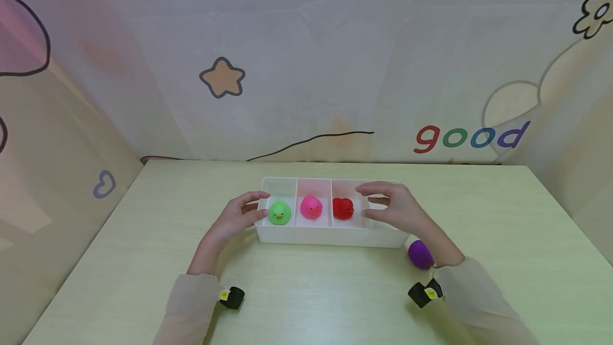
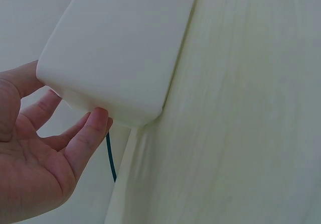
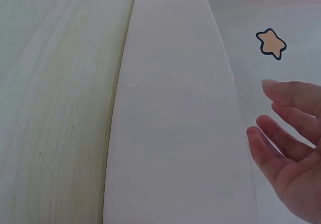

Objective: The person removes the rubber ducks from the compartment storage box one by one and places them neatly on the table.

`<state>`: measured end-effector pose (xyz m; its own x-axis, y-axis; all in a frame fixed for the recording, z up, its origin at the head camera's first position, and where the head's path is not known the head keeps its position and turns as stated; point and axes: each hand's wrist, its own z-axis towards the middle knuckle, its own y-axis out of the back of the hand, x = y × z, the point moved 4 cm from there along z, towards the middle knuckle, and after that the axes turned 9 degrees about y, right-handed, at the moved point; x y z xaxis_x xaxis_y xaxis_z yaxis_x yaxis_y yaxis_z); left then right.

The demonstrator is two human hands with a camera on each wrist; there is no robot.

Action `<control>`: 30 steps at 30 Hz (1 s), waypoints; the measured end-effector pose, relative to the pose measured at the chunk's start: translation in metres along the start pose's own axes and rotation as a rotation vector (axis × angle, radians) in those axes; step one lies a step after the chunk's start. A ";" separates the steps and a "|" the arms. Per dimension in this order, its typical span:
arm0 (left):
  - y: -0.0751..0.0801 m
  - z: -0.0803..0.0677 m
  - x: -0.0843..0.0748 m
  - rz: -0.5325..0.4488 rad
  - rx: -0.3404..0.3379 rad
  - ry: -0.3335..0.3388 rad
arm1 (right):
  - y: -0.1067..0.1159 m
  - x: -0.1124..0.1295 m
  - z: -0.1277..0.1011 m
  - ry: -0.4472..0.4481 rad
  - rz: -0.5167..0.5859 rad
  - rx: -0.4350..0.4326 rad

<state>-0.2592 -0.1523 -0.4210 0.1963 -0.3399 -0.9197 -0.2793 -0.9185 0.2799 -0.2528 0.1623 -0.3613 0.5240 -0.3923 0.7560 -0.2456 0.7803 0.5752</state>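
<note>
**Divided tray with three ducks, between my hands**

Item 1. White tray [image 1: 330,236]: a long box with four compartments in a row, standing on the pale green bench [image 1: 119,260]. It lies directly between my two hands, its long side towards me.

Item 2. My left hand [image 1: 239,216]: at the tray's left end, fingers loosely spread and only gently bent. In the left wrist view the fingertips [image 2: 95,121] touch the tray's rounded corner [image 2: 120,58]; nothing is gripped.

Item 3. My right hand [image 1: 395,207]: over the tray's right end, above the fourth compartment, fingers extended and relaxed, holding nothing. In the right wrist view the fingers [image 3: 286,138] hang just beside the tray's wall [image 3: 175,133]; whether they touch it I cannot tell.

Item 4. Green duck [image 1: 280,212]: in the first compartment, just beside my left fingertips, upright, beak towards me.

Item 5. Pink duck [image 1: 311,207]: in the second compartment, midway between my hands, upright.

Item 6. Red duck [image 1: 342,207]: in the third compartment, near my right fingertips.

Item 7. Purple duck [image 1: 420,254]: outside the tray, on the bench by my right wrist, partly hidden by the forearm.

Item 8. Backdrop: a wall sheet beyond my hands with an orange star [image 1: 222,77] and the word "good" [image 1: 471,137] in coloured letters.
</note>
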 end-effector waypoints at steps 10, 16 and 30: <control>-0.001 0.000 0.000 -0.007 0.001 0.000 | -0.019 -0.004 0.019 -0.050 -0.082 0.060; 0.000 0.001 0.002 -0.003 -0.005 0.003 | -0.028 -0.005 0.028 -0.076 -0.129 0.131; 0.002 0.002 0.003 0.010 -0.015 0.009 | -0.049 -0.010 0.046 -0.094 -0.422 0.302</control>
<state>-0.2613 -0.1544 -0.4239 0.2024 -0.3506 -0.9144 -0.2675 -0.9180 0.2928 -0.2836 0.1050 -0.3826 0.5558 -0.6951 0.4560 -0.2604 0.3754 0.8895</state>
